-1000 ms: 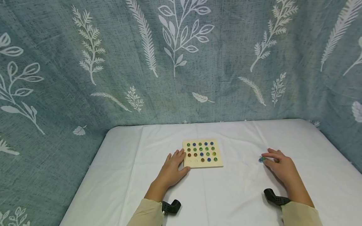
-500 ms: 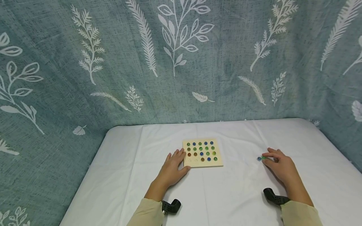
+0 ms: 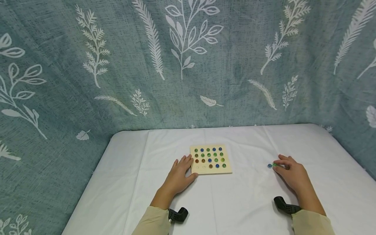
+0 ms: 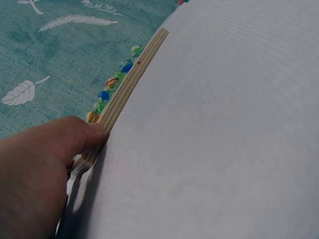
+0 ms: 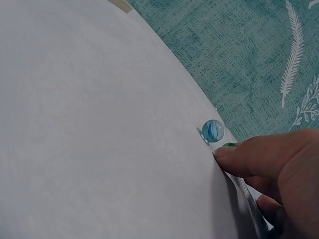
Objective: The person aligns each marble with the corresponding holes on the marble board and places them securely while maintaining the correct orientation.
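Right wrist view: your right hand [image 5: 271, 172] curls its fingertips onto a green marble [image 5: 229, 145], the blue marble [image 5: 213, 130] lying loose just beyond them. Glass marbles likely roll and slip; pinch across the widest part. Left hand [image 3: 178, 175] rests flat against the wooden board [image 3: 210, 159].

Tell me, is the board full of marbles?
Not full. The board shows two empty holes in its near row; a blue marble lies loose by the right hand.

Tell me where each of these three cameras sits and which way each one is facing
Head: worn high, looking forward and down at the white table, wooden marble board, both hands and sleeves.
Left wrist: low by the left hand, looking along the board's edge; the thumb shows.
Right wrist: low by the right hand, facing a blue marble and green marble.
Shared: board, marbles, leaf-print backdrop.
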The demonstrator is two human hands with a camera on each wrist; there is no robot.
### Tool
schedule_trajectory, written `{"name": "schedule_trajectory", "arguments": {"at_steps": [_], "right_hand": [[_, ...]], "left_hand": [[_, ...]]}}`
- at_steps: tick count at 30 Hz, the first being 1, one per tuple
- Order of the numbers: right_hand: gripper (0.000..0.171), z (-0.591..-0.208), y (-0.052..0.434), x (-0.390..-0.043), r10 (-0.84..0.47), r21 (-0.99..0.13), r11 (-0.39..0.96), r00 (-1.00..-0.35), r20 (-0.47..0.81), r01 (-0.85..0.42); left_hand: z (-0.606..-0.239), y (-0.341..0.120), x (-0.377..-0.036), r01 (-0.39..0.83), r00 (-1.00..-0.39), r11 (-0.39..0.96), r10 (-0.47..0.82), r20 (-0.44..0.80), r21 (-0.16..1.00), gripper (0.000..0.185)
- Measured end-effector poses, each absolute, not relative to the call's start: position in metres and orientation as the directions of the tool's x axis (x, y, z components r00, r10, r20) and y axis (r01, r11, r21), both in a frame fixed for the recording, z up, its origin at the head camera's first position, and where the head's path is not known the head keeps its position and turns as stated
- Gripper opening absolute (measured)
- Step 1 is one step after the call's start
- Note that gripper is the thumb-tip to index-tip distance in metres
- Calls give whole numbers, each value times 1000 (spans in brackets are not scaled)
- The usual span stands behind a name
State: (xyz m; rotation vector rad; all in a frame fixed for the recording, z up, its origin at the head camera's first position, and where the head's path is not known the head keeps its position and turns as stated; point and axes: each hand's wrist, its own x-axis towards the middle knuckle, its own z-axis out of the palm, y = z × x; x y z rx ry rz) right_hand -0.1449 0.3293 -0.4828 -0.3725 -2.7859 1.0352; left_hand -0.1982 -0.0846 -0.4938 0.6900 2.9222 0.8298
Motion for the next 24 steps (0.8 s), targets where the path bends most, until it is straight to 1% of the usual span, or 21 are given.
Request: {"name": "schedule_trajectory", "arguments": {"at_steps": [11,17,20,24], "right_hand": [[41,-482,328,-146,313,-674,711,-949,48,200],[47,-476,324,-146,390,-738,628,-921,23,248],[50,-467,317,-146,389,-773,594,-921,33,223],[48,-456,297,-149,326,-771,621,-941,89,143]], "left_hand": [[-494,-86,-198,399,-906,761,413,92,512,70],[-493,-86,-199,402,-905,765,417,89,503,70],[-493,-85,-199,403,-904,765,419,88,502,70],[-493,-85,-199,401,-904,763,418,87,506,70]]}}
